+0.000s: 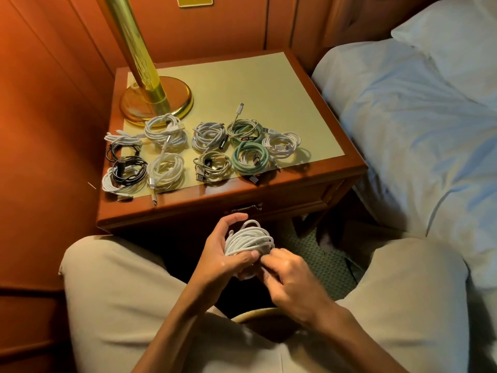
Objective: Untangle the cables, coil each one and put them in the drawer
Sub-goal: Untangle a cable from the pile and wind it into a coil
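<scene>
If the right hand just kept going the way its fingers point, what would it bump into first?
Most likely the white cable coil, which the right hand already pinches at its lower edge; the left hand is just behind it.

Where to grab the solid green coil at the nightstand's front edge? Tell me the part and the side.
Pinch the green coil across its front arc, coming from above and from the front edge of the nightstand. It lies flat, other coils crowd its back and both sides, and only the front is free. Gather the loose plug by that arc too.
</scene>
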### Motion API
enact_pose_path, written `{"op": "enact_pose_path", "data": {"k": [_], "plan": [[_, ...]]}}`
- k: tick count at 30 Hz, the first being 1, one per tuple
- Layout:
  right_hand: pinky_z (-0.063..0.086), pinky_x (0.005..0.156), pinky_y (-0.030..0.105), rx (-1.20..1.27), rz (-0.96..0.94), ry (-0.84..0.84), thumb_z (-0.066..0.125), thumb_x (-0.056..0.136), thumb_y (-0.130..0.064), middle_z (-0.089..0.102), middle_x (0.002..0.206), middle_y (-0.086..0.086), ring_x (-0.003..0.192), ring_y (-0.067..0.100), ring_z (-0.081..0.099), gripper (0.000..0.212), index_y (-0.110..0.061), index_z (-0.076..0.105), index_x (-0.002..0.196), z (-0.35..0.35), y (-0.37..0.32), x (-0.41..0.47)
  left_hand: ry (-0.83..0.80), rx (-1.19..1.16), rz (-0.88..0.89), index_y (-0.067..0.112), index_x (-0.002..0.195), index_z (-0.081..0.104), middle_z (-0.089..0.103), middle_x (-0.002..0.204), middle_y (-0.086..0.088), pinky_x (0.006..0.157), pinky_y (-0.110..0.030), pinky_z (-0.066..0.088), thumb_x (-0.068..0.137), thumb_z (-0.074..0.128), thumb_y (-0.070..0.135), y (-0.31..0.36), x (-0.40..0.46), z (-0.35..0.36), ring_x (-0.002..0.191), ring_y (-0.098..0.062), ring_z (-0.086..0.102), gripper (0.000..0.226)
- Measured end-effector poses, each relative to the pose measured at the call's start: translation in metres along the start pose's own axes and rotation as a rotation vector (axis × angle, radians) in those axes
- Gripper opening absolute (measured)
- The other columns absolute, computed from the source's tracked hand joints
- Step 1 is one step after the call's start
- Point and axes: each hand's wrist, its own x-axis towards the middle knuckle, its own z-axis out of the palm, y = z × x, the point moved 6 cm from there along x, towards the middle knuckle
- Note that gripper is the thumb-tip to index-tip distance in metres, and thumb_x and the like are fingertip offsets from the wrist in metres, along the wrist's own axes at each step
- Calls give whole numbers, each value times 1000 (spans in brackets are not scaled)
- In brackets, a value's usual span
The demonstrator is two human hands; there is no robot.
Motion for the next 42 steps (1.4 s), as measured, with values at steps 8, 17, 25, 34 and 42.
{"op": "enact_pose_path", "data": {"k": [8,17,25,34,42], "plan": [[49,89,22,474,160,267,59,92,-24,69,102,-10,103,10,65,18,-24,74,103,-55,13,7,-104,-16,53,18,123,54,60,70,-7,41,-19,35,51,73,15,21,-4,-17,45,-11,47,74],[56,73,31,1203,448,-404,53,98,-13,70,92,16,82,22,67,24,5,68,101,-22,18,29,-425,93,46,21,137,51,57,129,-19,82,-42,54,54,74,19,41,-6,12,99,-34,65,86],[50,56,25,1497,410,-369,49,96,-22,53,62,5,56,14,56,30,-6,60,74,-23,7,34,-632,-15,-69,11,143,43,59,124,-23,86,-48,50,59,69,9,42,-10,24,102,-39,61,87],[35,52,21,372,306,-413,80,81,-21,55,59,-5,55,9,44,10,-15,73,83,-70,38,46,-642,27,-166,19,144,42,66,100,-11,65,-30,50,60,71,9,32,-12,9,75,-32,57,89],[46,56,30,130,389,-100,80,82,-23,64,59,-4,54,6,55,13,-22,73,72,-88,90,36,-272,242,-202,37,135,49,66,89,-2,62,-22,48,64,81,13,21,-8,-25,65,-10,58,82]]}}
